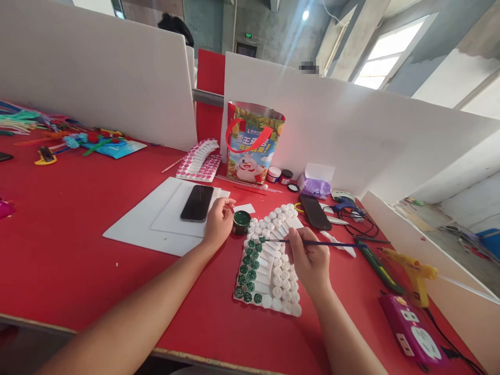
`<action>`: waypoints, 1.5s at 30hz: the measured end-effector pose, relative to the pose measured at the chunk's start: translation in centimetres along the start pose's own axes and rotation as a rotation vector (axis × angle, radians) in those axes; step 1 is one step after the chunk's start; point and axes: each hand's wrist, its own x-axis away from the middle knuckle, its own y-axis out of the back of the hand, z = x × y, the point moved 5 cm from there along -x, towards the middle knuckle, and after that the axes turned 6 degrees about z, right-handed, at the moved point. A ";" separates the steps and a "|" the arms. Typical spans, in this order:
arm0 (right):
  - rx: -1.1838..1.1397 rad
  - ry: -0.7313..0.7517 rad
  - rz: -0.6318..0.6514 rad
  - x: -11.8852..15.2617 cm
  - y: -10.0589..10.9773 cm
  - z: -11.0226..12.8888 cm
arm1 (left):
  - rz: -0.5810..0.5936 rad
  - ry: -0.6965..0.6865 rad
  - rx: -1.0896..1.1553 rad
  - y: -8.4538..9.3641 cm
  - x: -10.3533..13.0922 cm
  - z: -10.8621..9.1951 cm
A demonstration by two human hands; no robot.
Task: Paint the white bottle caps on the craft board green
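My right hand (309,256) is closed on a dark thin paintbrush (332,244), whose tip touches a green rosette near the upper left of the craft piece. That piece (266,265) lies flat, with white rosettes around a ribbed middle strip; several rosettes along its left side are dark green. My left hand (220,221) rests beside an open jar of green paint (241,222), fingers curled near its rim; whether they hold anything is hidden. A black phone (197,202) lies on white boards (136,224) left of that hand.
Behind stand a colourful bag (253,146), a pink-and-white rosette piece (199,160) and paint jars (274,174). At the right are another phone (315,212), a yellow glue gun (414,271), a green cutter (380,268) and a magenta power strip (412,333). White panels edge the red table (78,250).
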 end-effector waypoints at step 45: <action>-0.203 -0.055 0.051 -0.4 -0.4 -0.4 | 0.014 0.018 0.008 -0.2 0.0 0.2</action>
